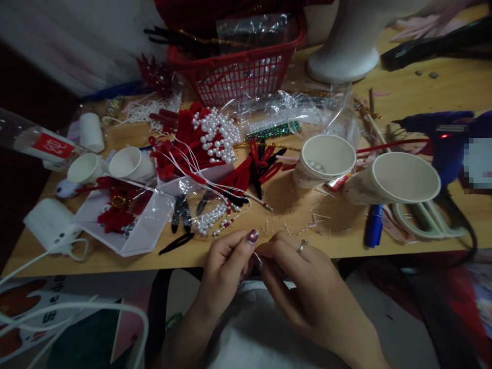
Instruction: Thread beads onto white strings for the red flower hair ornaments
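Note:
My left hand (226,271) and my right hand (303,287) meet at the fingertips in front of the table edge, both in a pinch. Whatever lies between the fingertips is too small to make out. Just beyond them, short thread scraps (315,221) are scattered on the wooden table (280,205). White beads (211,218) and a red, green and white bead string (226,218) lie ahead of my left hand. Farther back, a cluster of pearl beads (219,133) rests on red fuzzy stems (169,159), with white cords (188,169) trailing from it.
Two paper cups (326,159) (407,179) stand at the right, near a blue marker (373,225), scissors (434,220) and a blue glue gun (442,138). At left are a white box (142,225), a power adapter (52,225) and a bottle (42,143). Behind stands a red basket (238,72).

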The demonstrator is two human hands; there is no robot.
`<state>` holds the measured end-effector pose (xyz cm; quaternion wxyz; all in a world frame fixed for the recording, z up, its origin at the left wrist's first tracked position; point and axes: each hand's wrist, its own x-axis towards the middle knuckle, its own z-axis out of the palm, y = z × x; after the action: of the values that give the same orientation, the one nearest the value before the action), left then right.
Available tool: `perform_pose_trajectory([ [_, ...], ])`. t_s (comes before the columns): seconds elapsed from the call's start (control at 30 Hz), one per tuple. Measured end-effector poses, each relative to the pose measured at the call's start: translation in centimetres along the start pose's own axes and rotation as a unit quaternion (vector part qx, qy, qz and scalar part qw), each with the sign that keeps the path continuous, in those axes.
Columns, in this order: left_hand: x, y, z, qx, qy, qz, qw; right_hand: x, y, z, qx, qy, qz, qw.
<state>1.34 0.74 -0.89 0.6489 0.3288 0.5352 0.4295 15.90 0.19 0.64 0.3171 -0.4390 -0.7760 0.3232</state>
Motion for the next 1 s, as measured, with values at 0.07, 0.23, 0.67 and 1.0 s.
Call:
perform_pose_trajectory([
  [0.07, 0.1, -0.1, 0.0, -0.017, -0.002, -0.017, 1.0, -0.1, 0.2, 0.1, 0.001, -0.009, 0.016, 1.0],
  [0.23, 0.0, -0.3, 0.1, -0.028, 0.001, -0.033, 0.999, -0.2, 0.4, 0.2, 0.038, -0.039, 0.031, 0.998],
  [0.67, -0.3, -0.1, -0.2, 0.159, 0.039, 0.114, 0.98, 0.0, 0.7, 0.3, -0.018, -0.008, -0.006, 1.0],
  [1.0, -0.7, 1.1, -0.3, 0.187, 0.0, 0.147, 0.971, 0.0, 1.6, 0.2, 0.06, 0.067, -0.053, 0.995],
])
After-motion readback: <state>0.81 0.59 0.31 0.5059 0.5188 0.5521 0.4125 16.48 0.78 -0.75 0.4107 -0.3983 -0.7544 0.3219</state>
